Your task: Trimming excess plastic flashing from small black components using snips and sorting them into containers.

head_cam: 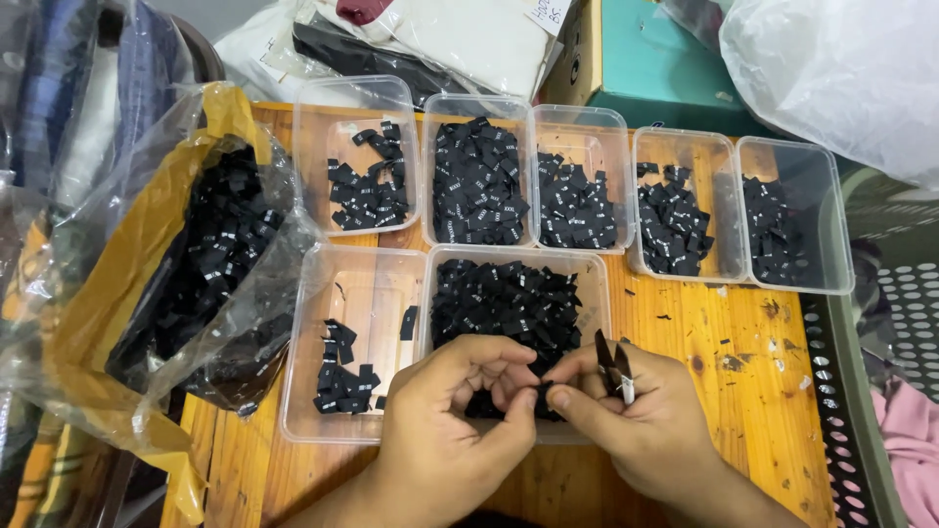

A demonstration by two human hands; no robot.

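Observation:
My left hand (455,411) and my right hand (626,416) meet over the near edge of a clear plastic tub (599,279) heaped with small black fabric labels (504,298). Between the thumbs and forefingers of both hands sits one black label (541,391). My right hand also grips small black thread snips (614,370), blades pointing up and away. To the left stands another clear tub (357,284) with a small pile of black labels (342,376) at its near end.
Several more clear tubs of black labels line the back of the wooden table (743,391). A yellow-and-clear plastic bag (108,293) full of black labels lies at left. A teal box (665,59) and a white plastic bag (841,68) sit behind. A perforated dark crate (880,391) stands at right.

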